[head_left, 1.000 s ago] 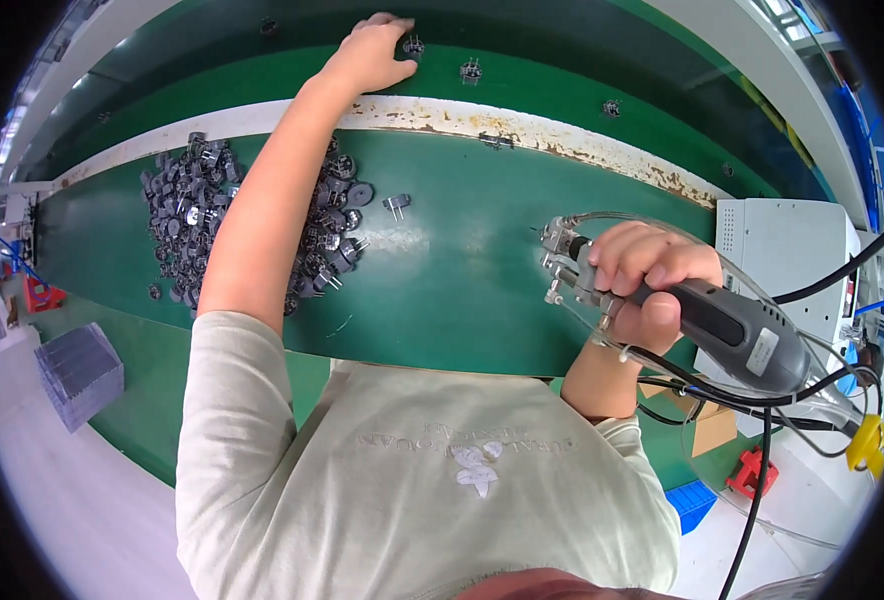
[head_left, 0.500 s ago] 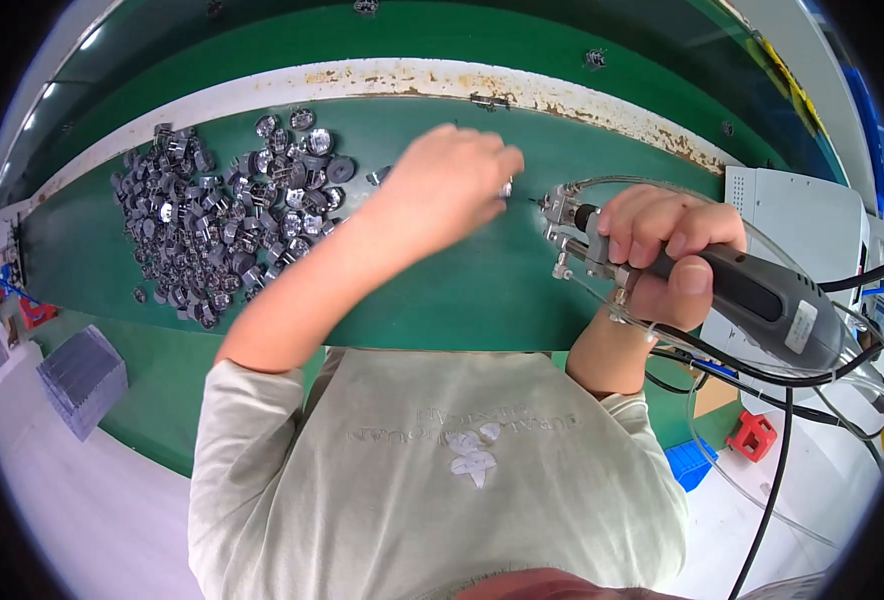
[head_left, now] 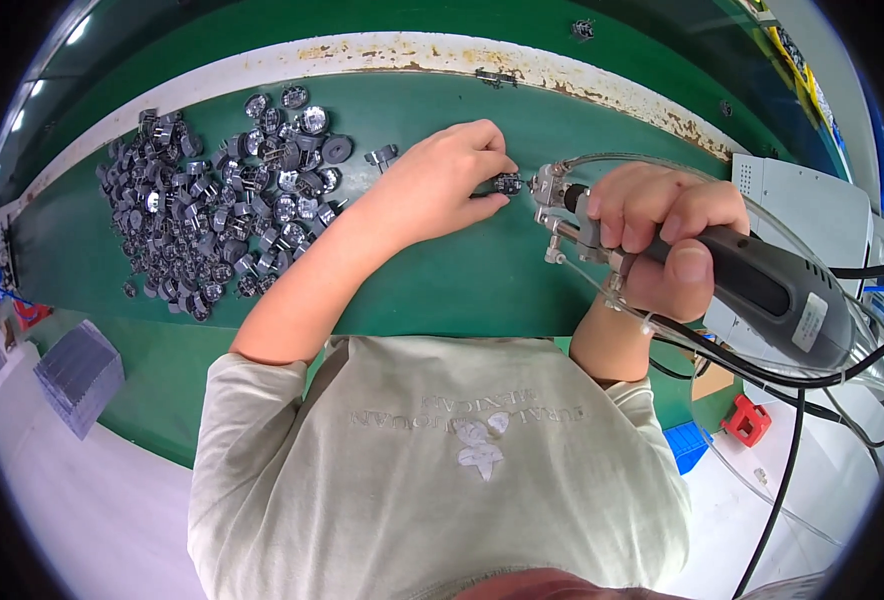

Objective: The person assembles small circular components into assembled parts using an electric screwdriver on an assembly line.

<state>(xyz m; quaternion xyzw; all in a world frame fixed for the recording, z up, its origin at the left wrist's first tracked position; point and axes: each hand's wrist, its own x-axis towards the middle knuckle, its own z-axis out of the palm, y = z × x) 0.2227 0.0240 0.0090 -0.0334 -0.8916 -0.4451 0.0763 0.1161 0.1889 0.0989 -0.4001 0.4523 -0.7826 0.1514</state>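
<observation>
My left hand (head_left: 454, 180) pinches a small round dark component (head_left: 507, 184) between thumb and fingers, above the green worktop. Wrapped round a grey corded rotary hand tool (head_left: 762, 285) is my right hand (head_left: 662, 220). The tool's metal head (head_left: 554, 195) points left and sits right beside the pinched component; I cannot tell whether its tip touches. Just behind my left wrist lies a loose component (head_left: 382, 156). A big heap of similar grey and black round components (head_left: 192, 220), some with metal pins, spreads over the left of the worktop.
A rust-chipped white ledge (head_left: 392, 52) runs along the far side of the worktop (head_left: 462, 290). Pale equipment (head_left: 802, 200) stands at the right, where clear tubes and black cables (head_left: 787, 470) trail. A red bin (head_left: 747, 420) and a blue bin (head_left: 687, 445) are below.
My left hand has brought the component up to the tool's head and turned so it shows. The right hand keeps its grip on the tool, shifting only slightly.
</observation>
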